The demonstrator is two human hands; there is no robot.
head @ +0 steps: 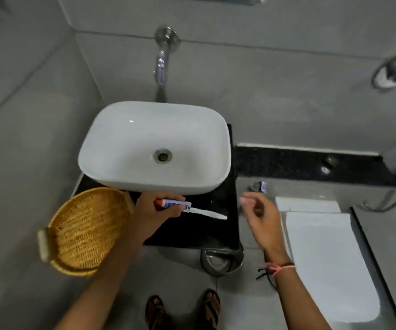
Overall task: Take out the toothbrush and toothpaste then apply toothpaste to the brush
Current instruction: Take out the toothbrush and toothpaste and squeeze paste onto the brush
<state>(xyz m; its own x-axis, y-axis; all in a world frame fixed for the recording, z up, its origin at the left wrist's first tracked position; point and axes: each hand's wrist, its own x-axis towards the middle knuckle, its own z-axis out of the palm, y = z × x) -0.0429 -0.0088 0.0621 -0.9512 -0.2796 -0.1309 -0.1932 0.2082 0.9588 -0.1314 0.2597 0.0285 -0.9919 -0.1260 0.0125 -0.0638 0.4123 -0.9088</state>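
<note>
My left hand [153,214] hovers over the black counter [216,234] in front of the sink, gripping both a small white and blue toothpaste tube [174,204] with a red cap and a white toothbrush [207,213]. The toothbrush handle sticks out to the right from under the tube. My right hand [258,213] hangs in the air to the right of the counter, fingers loosely curled, with nothing in it. A red thread is tied around that wrist.
A woven yellow basket [82,232] sits at the counter's left edge, beside my left hand. The white sink [155,146] stands behind, with a wall tap [161,65] above. A white toilet lid [327,263] is at the right, a steel bin [220,260] below the counter.
</note>
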